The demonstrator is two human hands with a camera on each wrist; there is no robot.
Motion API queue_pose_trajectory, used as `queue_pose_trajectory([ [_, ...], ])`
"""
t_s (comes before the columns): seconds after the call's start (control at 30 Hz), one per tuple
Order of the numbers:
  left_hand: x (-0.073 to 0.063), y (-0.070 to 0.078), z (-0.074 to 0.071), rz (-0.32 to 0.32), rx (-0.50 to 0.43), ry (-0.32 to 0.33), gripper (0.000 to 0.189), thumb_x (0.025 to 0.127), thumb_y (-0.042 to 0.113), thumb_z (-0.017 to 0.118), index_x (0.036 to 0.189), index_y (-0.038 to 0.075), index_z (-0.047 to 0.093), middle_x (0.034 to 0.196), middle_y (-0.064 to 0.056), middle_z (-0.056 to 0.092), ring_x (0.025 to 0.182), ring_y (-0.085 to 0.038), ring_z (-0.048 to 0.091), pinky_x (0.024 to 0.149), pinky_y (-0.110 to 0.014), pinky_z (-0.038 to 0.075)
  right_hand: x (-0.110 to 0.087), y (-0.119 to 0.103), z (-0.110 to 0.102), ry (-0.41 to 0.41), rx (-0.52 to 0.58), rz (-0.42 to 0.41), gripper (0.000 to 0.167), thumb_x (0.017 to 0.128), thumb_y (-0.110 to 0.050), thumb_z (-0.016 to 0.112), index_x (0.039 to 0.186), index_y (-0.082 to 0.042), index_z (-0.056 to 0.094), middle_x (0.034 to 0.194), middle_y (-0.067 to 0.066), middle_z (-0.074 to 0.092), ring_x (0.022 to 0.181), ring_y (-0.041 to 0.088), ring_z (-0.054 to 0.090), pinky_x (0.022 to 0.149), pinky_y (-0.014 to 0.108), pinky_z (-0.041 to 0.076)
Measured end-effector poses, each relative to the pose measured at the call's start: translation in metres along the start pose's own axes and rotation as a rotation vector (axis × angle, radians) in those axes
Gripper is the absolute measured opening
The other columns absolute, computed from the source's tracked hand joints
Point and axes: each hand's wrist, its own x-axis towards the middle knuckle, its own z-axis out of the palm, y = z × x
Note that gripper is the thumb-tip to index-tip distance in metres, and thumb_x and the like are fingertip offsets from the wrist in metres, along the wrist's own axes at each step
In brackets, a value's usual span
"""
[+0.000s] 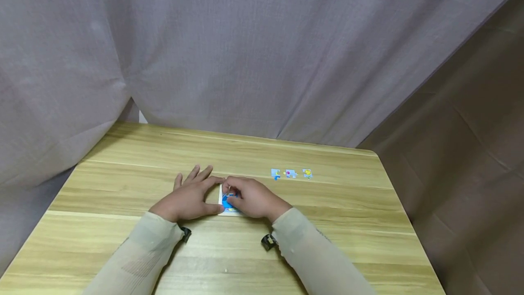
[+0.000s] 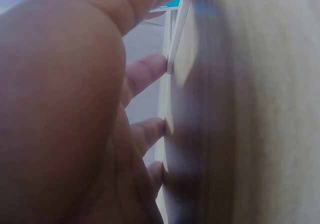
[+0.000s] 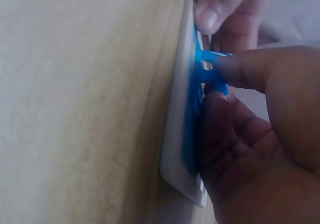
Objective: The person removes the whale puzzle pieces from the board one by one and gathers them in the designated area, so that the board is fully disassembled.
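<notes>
A small jigsaw board (image 1: 220, 197) with a pale rim and blue picture lies flat on the wooden table, partly covered by both hands. My left hand (image 1: 190, 199) rests at its left side, thumb and index finger stretched to the board's edges, the other fingers spread on the table. Over the board, my right hand (image 1: 254, 198) pinches a blue puzzle piece (image 3: 212, 76) between thumb and fingers. In the right wrist view the piece stands tilted up from the board's surface. The right fingers hide much of the picture.
Three loose puzzle pieces lie in a row beyond the right hand: a light-blue one (image 1: 275, 173), one with a pink mark (image 1: 290, 173) and one with a yellow figure (image 1: 307, 173). A grey curtain (image 1: 229, 49) hangs behind the table (image 1: 327, 222).
</notes>
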Motion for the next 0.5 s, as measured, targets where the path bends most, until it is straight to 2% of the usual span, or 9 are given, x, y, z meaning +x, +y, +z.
queue_pose_trajectory([
  [0.17, 0.0003, 0.0002, 0.0, 0.001, -0.006, 0.006, 0.081, 0.096, 0.063, 0.083, 0.166, 0.036, 0.054, 0.189, -0.015, 0.021, 0.176, -0.05, 0.003, 0.128, -0.088, -0.003, -0.0035, 0.0018, 0.0009, 0.014, 0.057, 0.008, 0.011, 0.111, -0.016, 0.068, 0.116, -0.026, 0.068, 0.104, -0.011, 0.067, 0.097, 0.009, 0.062, 0.09, 0.028, 0.052],
  [0.33, 0.0016, 0.0001, 0.0005, -0.003, -0.008, 0.012, 0.082, 0.095, 0.063, 0.084, 0.166, 0.035, 0.054, 0.188, -0.015, 0.022, 0.176, -0.05, 0.004, 0.128, -0.088, -0.002, -0.0065, 0.0041, 0.0044, 0.057, 0.141, 0.037, 0.013, 0.11, -0.014, 0.069, 0.114, -0.026, 0.072, 0.101, -0.011, 0.067, 0.092, 0.007, 0.062, 0.085, 0.027, 0.053],
  [0.5, 0.0022, -0.0003, 0.0007, -0.015, -0.009, 0.014, 0.082, 0.093, 0.063, 0.085, 0.165, 0.037, 0.055, 0.189, -0.014, 0.022, 0.176, -0.05, 0.005, 0.128, -0.088, -0.002, -0.0055, 0.0061, 0.01, 0.109, 0.171, 0.058, 0.011, 0.11, -0.018, 0.07, 0.113, -0.028, 0.073, 0.097, -0.012, 0.067, 0.087, 0.006, 0.061, 0.08, 0.026, 0.053],
])
